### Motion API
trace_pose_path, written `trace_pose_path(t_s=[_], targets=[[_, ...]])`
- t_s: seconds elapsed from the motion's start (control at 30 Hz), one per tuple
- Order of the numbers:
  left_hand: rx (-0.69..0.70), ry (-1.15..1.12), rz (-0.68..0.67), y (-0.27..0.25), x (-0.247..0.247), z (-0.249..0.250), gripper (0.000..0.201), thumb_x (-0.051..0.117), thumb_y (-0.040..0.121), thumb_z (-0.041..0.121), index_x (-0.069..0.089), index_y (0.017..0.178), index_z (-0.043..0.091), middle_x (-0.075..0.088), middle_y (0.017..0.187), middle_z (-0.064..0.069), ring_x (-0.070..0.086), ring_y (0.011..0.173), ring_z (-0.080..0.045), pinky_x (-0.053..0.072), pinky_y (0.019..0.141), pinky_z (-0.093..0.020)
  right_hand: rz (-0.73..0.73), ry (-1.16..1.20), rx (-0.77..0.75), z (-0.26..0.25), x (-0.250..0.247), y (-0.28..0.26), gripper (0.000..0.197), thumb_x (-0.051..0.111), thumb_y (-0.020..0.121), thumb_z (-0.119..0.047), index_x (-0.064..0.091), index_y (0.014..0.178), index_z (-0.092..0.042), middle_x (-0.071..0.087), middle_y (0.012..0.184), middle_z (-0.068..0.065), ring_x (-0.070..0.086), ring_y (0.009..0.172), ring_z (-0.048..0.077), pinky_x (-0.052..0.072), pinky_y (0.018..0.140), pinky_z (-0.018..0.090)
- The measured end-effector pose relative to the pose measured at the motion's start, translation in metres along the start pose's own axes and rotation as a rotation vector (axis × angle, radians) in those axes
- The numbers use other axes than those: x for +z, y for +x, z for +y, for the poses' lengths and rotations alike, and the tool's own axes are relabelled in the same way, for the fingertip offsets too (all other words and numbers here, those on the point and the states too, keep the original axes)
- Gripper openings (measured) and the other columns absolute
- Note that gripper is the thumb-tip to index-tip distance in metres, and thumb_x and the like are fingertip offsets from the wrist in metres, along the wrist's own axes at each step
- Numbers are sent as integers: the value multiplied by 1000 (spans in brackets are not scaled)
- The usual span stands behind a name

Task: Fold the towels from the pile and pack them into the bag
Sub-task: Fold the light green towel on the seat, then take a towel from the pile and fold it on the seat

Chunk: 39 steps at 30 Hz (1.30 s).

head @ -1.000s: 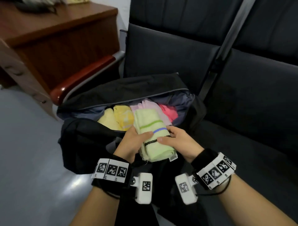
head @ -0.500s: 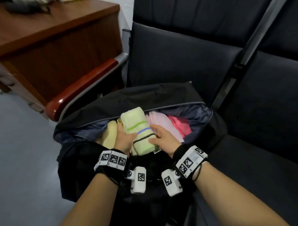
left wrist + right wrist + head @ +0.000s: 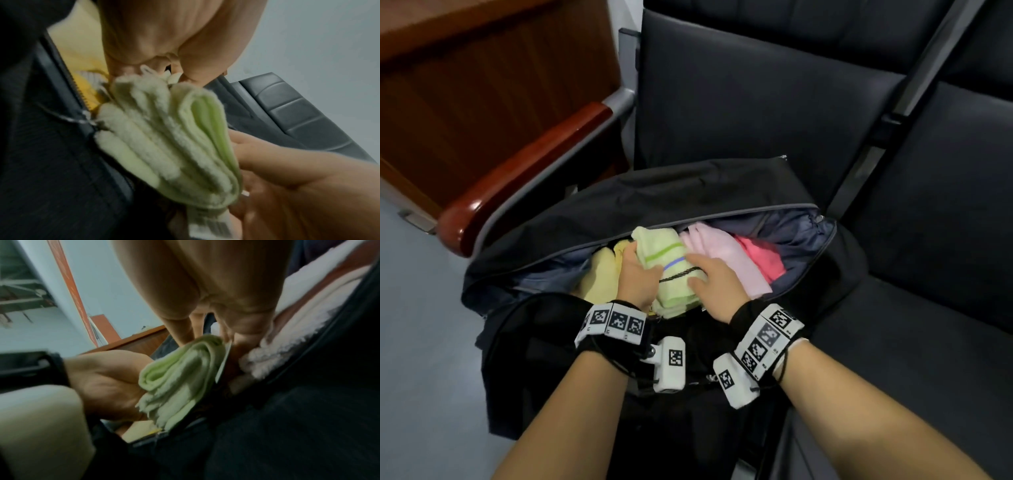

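Observation:
A folded light-green towel [image 3: 671, 270] with green, blue and black stripes stands on edge in the open black bag [image 3: 654, 198], between a yellow towel [image 3: 599, 274] and a pink towel [image 3: 722, 253]. My left hand [image 3: 637, 274] grips its left side and my right hand [image 3: 714, 277] grips its right side. In the left wrist view the green towel [image 3: 174, 141] shows its stacked folds and a label. The right wrist view shows the green towel [image 3: 180, 379] squeezed between both hands, with the pink towel [image 3: 287, 345] beside it. A coral towel [image 3: 763, 257] lies further right in the bag.
The bag sits on a dark padded seat [image 3: 893, 342] in a row of seats. A red-brown armrest [image 3: 517, 178] and a wooden desk [image 3: 482, 85] stand to the left. Grey floor [image 3: 421, 342] lies at the lower left.
Both hands have pushed the green towel forward and down into the bag, from above the near edge to between the yellow and pink towels.

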<state>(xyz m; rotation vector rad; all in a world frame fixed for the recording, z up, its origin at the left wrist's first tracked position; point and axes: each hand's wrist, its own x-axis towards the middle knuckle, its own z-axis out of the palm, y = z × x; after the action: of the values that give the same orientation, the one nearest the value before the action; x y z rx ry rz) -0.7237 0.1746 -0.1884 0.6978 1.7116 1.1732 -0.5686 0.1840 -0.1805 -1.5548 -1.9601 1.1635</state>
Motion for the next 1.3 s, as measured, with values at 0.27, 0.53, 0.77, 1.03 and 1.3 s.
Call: trace_pose_path(t_s=[0.27, 0.53, 0.77, 1.03, 1.3], targets=[[-54, 274, -23, -16, -1, 6, 70, 60, 91, 4, 29, 154, 10, 51, 145, -19, 53, 129, -38, 45, 107, -49, -193, -188, 10, -10, -4, -23, 59, 53, 96, -15, 35, 152, -18, 38, 151, 13, 35, 140, 24, 24, 113, 26], [221, 599, 43, -124, 13, 52, 57, 60, 87, 9, 48, 141, 22, 43, 145, -10, 36, 134, -33, 32, 110, -39, 97, -4, -63, -18, -79, -127, 48, 65, 88, -9, 58, 135, -17, 60, 129, 5, 62, 104, 20, 44, 98, 24], [635, 617, -256, -262, 123, 52, 31, 64, 82, 6, 70, 110, 18, 64, 116, -8, 56, 111, -31, 43, 101, -44, 428, 101, 27, 53, -177, -282, 36, 65, 89, -10, 64, 122, -23, 65, 111, -3, 65, 95, 10, 48, 85, 17], [703, 705, -652, -410, 297, -12, 23, 66, 89, 15, 69, 109, 25, 57, 109, 6, 57, 112, -20, 47, 100, -41, 668, 77, 292, 195, -271, -462, 38, 64, 89, -11, 61, 125, -20, 63, 110, 0, 65, 91, 14, 50, 83, 22], [676, 773, -899, -527, 451, -80, 21, 65, 89, 8, 72, 108, 15, 64, 108, -3, 61, 103, -18, 47, 95, -27, 798, -29, 573, 350, -328, -579, 46, 58, 86, -5, 60, 132, -11, 59, 128, 12, 57, 116, 26, 42, 100, 29]])
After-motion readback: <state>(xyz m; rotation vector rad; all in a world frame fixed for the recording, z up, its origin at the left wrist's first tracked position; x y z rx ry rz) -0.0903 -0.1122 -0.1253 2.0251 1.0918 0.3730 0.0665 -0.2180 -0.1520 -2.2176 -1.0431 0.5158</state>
